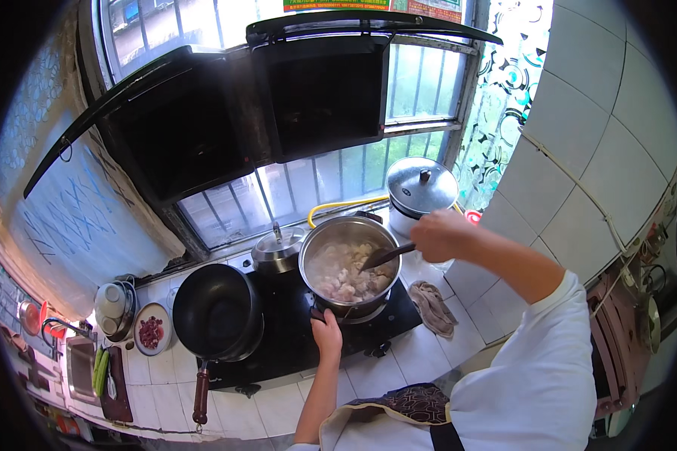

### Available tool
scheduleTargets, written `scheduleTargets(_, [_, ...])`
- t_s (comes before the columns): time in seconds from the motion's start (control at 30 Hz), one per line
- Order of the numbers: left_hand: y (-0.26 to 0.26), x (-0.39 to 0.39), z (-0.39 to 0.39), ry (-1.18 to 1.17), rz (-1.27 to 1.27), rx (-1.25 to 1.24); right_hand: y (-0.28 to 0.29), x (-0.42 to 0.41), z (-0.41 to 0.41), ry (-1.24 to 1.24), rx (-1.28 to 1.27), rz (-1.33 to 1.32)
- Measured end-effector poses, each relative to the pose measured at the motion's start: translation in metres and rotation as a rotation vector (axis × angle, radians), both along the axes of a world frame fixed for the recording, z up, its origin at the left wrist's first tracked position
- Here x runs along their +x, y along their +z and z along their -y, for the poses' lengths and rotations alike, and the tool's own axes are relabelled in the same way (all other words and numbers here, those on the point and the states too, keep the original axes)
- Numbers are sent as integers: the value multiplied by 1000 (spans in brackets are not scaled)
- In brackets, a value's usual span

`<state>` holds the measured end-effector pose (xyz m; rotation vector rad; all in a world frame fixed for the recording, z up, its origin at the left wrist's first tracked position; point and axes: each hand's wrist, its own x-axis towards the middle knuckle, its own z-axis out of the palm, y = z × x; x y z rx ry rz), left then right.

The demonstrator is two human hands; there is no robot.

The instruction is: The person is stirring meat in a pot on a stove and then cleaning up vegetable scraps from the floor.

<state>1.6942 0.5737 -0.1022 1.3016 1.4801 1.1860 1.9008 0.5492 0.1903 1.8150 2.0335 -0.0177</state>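
Note:
My right hand [440, 235] is closed round the handle of a dark spatula [381, 257], whose blade dips into pale chunks of food [347, 273] in a steaming metal pot [303, 248]. My left hand [326, 332] grips the pot's dark near handle [317, 314]. The pot stands on the right side of a black glass gas stove [282, 332]. To its left an empty black wok [217, 310] with a wooden handle rests on the stove. A small lidded metal pot [276, 251] sits behind, between them.
A lidded pot [423, 186] stands back right, beside a yellow hose [338, 204]. A crumpled cloth [431, 309] lies right of the stove. Leftward are a plate [166, 335] of red meat, stacked bowls [111, 301], green vegetables [100, 372], a cutting board [116, 394] and a sink [81, 369]. A range hood [321, 96] hangs above.

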Motion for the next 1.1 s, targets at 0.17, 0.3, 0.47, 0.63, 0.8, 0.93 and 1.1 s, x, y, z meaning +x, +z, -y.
scheduleTargets(0.17, [-21,11,18,-23,160,-90,21,-8,-5,-59,-162,84])
scheduleTargets(0.3, [-40,25,21,55,129,76,-34,-7,-16,-13,-180,93])
scheduleTargets(0.47, [-25,15,21,-3,170,-39,-41,-13,-20,-14,-191,92])
scheduleTargets(0.63, [-20,15,23,-22,203,-113,-9,-11,-14,15,-104,109])
scheduleTargets(0.8, [-3,13,25,-33,249,-161,36,-42,-20,-123,-399,45])
scheduleTargets(0.93, [-19,13,22,-55,224,-127,-48,-40,-49,-223,-609,-243])
scheduleTargets(1.1, [-21,13,22,-50,205,-108,-77,-45,-48,229,-162,-185])
